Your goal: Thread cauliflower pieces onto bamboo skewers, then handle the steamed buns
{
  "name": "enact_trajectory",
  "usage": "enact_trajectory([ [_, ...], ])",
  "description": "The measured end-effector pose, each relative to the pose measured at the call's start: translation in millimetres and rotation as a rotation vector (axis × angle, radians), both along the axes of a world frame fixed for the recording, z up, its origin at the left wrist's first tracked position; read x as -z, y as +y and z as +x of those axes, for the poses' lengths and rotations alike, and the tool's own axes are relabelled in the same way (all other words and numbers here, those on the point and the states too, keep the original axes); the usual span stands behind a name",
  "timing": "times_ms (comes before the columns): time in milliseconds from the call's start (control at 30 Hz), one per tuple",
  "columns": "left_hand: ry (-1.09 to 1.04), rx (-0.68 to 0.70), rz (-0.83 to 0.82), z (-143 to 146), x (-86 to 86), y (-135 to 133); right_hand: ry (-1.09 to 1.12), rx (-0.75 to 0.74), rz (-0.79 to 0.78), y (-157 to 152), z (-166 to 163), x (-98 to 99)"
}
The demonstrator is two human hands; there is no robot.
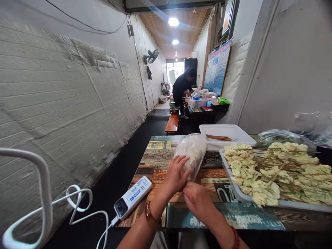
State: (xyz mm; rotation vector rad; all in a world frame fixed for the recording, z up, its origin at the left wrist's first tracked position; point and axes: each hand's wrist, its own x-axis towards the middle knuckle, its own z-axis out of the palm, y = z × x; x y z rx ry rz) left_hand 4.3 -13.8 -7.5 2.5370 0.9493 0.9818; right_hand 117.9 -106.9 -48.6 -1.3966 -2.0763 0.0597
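A clear plastic bag filled with pale cauliflower pieces lies on the patterned table. My left hand rests on the bag's near side, fingers curled against the plastic. My right hand sits just below it with fingers pinched together at the bag's lower end; what they hold is hidden. A white tray to the right is heaped with cauliflower pieces threaded on thin wooden skewers.
A second white tray with bare skewers stands behind the bag. A white power bank with a cable lies at the table's near left edge. A person bends over a far table beside a wooden bench. A brick wall runs along the left.
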Motion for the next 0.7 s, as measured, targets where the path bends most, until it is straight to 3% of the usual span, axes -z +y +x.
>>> enact_trajectory([
  [133,0.135,-0.029,0.091,-3,7.3,-4,-0.076,-0.111,-0.094,-17,-3,-9.7],
  [233,0.099,-0.112,0.156,-10,13.0,-3,-0.091,-0.082,-0.156,-21,-1,-18.1],
  [400,0.048,-0.272,0.056,-30,27.1,14,0.08,-0.02,-0.251,-20,9,-17.8],
  [467,0.015,-0.287,-0.007,-41,37.5,23,0.17,0.037,-0.216,-16,16,-17.5],
  [600,-0.034,-0.367,-0.108,-61,62.7,41,0.342,0.199,0.024,5,32,-27.5],
  [700,-0.063,-0.414,-0.149,-67,75.5,47,0.363,0.209,0.06,30,40,-37.5],
])
